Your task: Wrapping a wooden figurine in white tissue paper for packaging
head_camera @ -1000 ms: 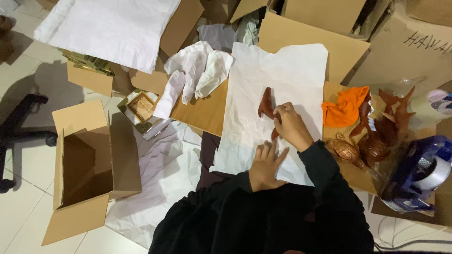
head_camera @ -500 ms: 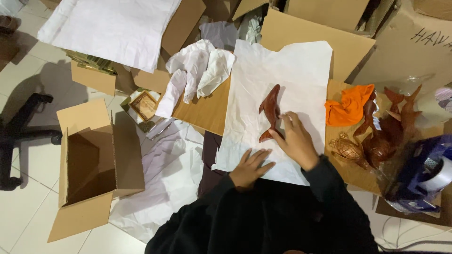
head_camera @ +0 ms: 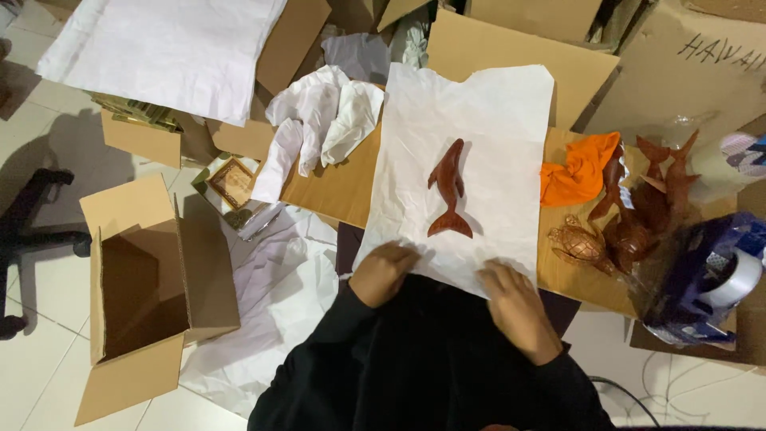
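We see an open brown cardboard box point(head_camera: 148, 295) on the floor at the left, with its flaps spread out. More brown boxes point(head_camera: 527, 16) stand along the top. One big brown cardboard piece point(head_camera: 694, 72) at the top right has black writing on it. A small brown box point(head_camera: 140, 140) sits under a white sheet at the upper left. We see no screens and no signs.
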